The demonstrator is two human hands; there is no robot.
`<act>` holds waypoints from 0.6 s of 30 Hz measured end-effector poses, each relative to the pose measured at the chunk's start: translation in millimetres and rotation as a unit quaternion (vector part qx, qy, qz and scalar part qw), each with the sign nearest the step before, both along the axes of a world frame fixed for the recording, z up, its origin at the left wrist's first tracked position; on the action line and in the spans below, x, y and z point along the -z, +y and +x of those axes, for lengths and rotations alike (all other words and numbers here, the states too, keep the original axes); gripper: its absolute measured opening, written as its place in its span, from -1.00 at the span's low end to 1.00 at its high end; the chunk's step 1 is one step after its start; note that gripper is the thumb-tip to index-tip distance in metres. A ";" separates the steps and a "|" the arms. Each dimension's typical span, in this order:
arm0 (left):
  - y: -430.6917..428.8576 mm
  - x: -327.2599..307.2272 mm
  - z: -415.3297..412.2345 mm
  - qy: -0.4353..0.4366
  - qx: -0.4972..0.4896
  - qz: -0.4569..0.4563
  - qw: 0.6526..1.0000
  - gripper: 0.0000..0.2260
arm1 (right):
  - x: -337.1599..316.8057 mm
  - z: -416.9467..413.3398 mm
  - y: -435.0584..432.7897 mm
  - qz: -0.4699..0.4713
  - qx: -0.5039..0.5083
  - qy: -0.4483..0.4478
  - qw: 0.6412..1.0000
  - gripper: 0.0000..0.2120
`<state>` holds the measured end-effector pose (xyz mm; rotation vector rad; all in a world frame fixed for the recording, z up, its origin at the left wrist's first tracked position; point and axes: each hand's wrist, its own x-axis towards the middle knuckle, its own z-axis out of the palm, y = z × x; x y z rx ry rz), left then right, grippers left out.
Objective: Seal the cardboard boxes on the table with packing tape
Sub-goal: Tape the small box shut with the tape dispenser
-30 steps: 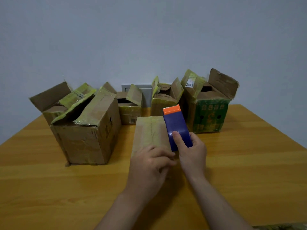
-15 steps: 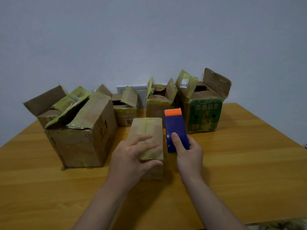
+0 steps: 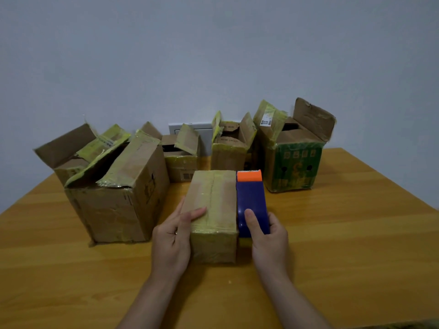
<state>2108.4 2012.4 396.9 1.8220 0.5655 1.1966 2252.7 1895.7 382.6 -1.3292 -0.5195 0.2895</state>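
Note:
A small closed cardboard box (image 3: 213, 205) with yellowish tape along its top seam lies in the middle of the wooden table (image 3: 356, 245). My left hand (image 3: 174, 236) grips its near left corner, thumb on top and fingers down the left side. Right beside the box stands a blue tape dispenser (image 3: 251, 200) with an orange cutter at its far end. My right hand (image 3: 267, 236) holds the dispenser's near end, thumb laid on its top.
A large open box (image 3: 118, 193) stands at the left. Behind it sits another open box (image 3: 69, 153). Two small open boxes (image 3: 181, 160) (image 3: 229, 148) and a green-printed open box (image 3: 295, 162) line the back by the wall.
My left hand slid from the top of the small box to its left corner, uncovering the taped top. The right hand and dispenser stayed beside the box.

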 end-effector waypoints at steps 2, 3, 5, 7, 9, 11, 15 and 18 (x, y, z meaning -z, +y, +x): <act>-0.7 0.6 2.5 -0.012 -0.002 -0.011 1.000 -0.58 | 0.0 1.3 -1.7 -0.004 -0.003 -0.001 1.000 -0.80; 0.3 -0.1 1.8 -0.006 0.007 -0.016 1.000 -0.61 | -0.4 3.2 -4.2 -0.002 0.002 -0.002 1.000 -0.82; 3.6 -6.7 -4.8 0.019 0.043 -0.028 0.999 -0.69 | -4.0 10.3 -12.4 0.007 0.026 -0.004 1.000 -0.78; 7.8 -23.2 -14.0 0.067 0.105 -0.071 0.990 -0.73 | -9.9 21.3 -22.0 0.025 0.062 -0.010 0.998 -0.70; 10.5 -47.7 -19.6 0.163 0.136 -0.086 0.973 -0.72 | -17.8 35.1 -31.0 0.040 0.109 -0.015 0.993 -0.65; 9.0 -72.9 -13.8 0.274 0.100 -0.019 0.956 -0.55 | -26.6 48.6 -38.2 0.044 0.136 -0.010 0.990 -0.62; -24.5 -104.8 29.8 0.519 -0.007 0.176 0.836 -0.04 | -33.4 60.1 -48.0 0.024 0.122 -0.006 0.992 -0.58; -35.5 -103.9 52.6 0.585 0.003 0.240 0.775 -0.05 | -31.1 58.2 -53.0 0.018 0.112 -0.009 0.993 -0.62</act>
